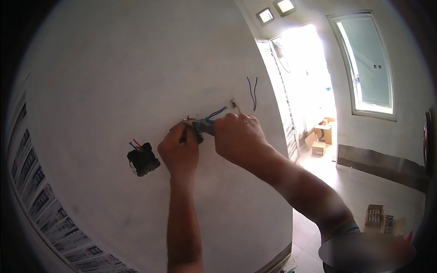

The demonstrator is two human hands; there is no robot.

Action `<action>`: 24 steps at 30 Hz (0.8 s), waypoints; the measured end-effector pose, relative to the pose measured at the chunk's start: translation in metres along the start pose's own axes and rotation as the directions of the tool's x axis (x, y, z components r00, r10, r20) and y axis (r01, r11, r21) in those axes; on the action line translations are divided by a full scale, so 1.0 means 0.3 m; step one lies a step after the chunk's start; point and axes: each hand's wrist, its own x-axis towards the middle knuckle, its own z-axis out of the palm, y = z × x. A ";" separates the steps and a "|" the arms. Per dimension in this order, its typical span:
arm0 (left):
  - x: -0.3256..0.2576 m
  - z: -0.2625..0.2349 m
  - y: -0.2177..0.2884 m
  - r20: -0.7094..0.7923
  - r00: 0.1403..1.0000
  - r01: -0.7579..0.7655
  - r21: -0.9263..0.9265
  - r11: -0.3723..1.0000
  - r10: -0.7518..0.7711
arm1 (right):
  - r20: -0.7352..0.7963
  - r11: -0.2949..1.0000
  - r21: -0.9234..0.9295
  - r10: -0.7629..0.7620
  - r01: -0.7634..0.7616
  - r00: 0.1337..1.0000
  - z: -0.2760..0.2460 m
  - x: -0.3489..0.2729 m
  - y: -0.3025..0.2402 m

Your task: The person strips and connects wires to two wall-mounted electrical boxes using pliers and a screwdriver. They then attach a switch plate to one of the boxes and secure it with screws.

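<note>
Both hands work at a wall box on a white wall [114, 68]. My left hand [179, 152] is closed around a small switch or socket part with red and white wires [189, 120] at its top. My right hand [239, 136] grips a blue-handled tool [205, 126] whose tip meets that part. A blue wire [217, 111] runs from there up to a small hole in the wall [234, 104]. The box behind my hands is hidden.
To the left, a dark open wall box [143, 159] shows red and blue wires. Two thin blue wires [252, 93] hang from the wall at the upper right. A bright doorway [309, 82], cardboard boxes [321, 136] and a window [371, 63] lie beyond.
</note>
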 end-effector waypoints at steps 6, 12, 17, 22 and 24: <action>0.001 0.010 0.018 0.049 0.990 0.138 -0.095 0.986 -0.134 | -0.190 0.998 -0.008 -0.060 0.059 0.980 0.086 0.021 0.054; 0.033 -0.027 0.022 0.179 0.974 0.159 -0.089 0.983 -0.141 | -0.096 0.999 0.051 -0.008 0.013 0.995 0.060 0.023 0.046; 0.010 -0.008 0.008 0.045 0.999 0.014 0.021 1.000 -0.015 | -0.009 0.998 0.057 0.003 -0.003 1.000 0.025 0.017 0.029; 0.012 -0.002 0.026 0.061 0.982 0.184 -0.103 0.977 -0.179 | -0.093 1.000 0.023 -0.010 0.012 0.996 0.057 0.025 0.037; 0.024 -0.007 0.016 0.154 0.958 0.261 -0.124 0.957 -0.241 | -0.100 1.000 0.020 -0.008 0.010 0.995 0.064 0.032 0.046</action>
